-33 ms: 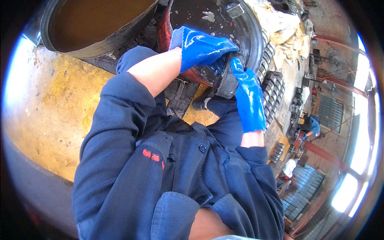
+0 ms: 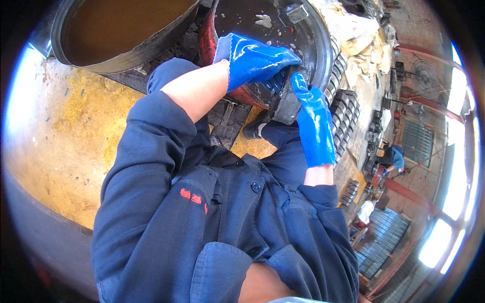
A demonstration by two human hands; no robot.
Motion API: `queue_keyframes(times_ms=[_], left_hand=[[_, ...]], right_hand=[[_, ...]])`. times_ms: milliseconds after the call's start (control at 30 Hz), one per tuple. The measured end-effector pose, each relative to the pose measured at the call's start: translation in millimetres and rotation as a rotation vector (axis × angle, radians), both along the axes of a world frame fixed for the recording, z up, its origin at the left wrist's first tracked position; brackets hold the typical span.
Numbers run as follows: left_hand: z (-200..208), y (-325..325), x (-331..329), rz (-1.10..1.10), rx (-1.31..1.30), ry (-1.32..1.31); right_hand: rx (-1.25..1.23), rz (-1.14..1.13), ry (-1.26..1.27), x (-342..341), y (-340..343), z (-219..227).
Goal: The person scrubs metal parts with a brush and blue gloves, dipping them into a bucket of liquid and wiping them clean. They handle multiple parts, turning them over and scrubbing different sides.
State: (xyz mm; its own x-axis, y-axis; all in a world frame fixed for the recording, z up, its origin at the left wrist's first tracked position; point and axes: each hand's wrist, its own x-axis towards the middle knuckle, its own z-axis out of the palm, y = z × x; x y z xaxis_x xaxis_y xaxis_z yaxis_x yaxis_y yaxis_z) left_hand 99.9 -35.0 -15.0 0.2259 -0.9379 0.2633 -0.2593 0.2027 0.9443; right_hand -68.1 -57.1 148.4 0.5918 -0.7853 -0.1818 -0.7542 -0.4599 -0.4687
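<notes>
My left hand (image 2: 260,60), in a shiny blue rubber glove, reaches over the near rim of a red-sided drum (image 2: 207,43) of dark liquid. Its fingers curl down and close beside the upper end of a dark grey, wet-looking block-like part (image 2: 287,101); whatever they pinch is hidden beneath the glove. Gloved alike, my right hand (image 2: 314,118) grips that part from its right side, thumb laid along it and the other fingers out of sight. The part leans at the drum's near edge, above my knee. Its exact kind I cannot tell.
A second, wide drum (image 2: 126,63) of brown liquid stands at the upper left. Ribbed dark metal parts (image 2: 345,118) lie in rows on the right, near crumpled pale sheeting (image 2: 361,45). Farther right are a fan (image 2: 424,76) and a person (image 2: 394,157) in blue.
</notes>
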Motion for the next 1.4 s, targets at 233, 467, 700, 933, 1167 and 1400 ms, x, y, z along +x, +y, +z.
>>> queue_keyframes(times_ms=[233,467,700,933,1167,1400], left_hand=[[-6.2,-0.9,-2.0,0.089,-0.103,-0.21],[-0.3,1.4,-0.6,-0.025,0.039,0.061],[-6.1,-0.3,0.6,0.04,-0.107,-0.195],[-15.7,-5.2,0.5,0.072,-0.151,-0.255],[6.9,0.1,-2.6,0.008,-0.023,-0.066],[0.6,0.5,-3.4,-0.107,0.053,0.177]], right_hand=[[-0.011,-0.002,-0.002,-0.6,0.9,0.8],[-0.012,0.009,0.003,2.2,0.9,-1.6],[-0.05,0.012,0.024,-1.3,2.4,0.7],[-0.068,0.042,0.032,-3.2,0.2,-1.1],[0.024,-0.058,-0.023,1.1,3.7,1.7],[0.025,-0.064,-0.016,1.7,3.0,1.2]])
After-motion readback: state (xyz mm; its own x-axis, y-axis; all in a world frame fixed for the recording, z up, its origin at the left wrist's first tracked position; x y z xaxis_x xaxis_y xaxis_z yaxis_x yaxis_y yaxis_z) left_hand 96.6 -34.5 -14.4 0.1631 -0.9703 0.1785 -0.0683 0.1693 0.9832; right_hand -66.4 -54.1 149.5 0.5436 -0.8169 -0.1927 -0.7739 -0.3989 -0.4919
